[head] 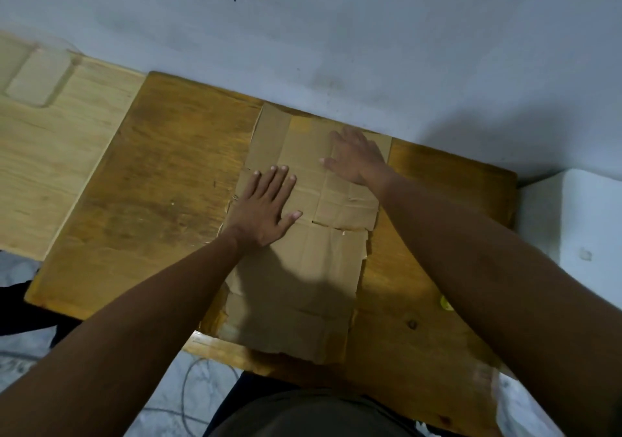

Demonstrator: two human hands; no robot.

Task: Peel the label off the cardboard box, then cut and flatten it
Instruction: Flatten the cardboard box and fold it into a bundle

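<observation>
A pale grey-white wall (pixel 336 32), marked with a few dark specks near its top, filled the far half of the view, and against it stood a brown wooden table (pixel 151 184) with a lighter wooden surface (pixel 50 140) butted against its left side. On the table lay the cardboard box (pixel 303 268), already opened out into a flat sheet that ran from the wall edge to the near edge, where its torn end slightly overhung; creases and slits crossed it, and no label, brand or readable writing showed on the plain brown face (only fold lines and a few ragged edges). Both bare forearms reached in from the bottom corners. The left hand (pixel 262 207) lay palm down on the sheet's left edge near its middle, fingers spread and flat, gripping nothing. The right hand (pixel 356 157) pressed flat on the far right part of the sheet, fingers likewise spread, holding nothing. The two hands were apart, near each other but not touching. A small yellow object (pixel 446 303), too small to identify, sat on the table right of the cardboard.
</observation>
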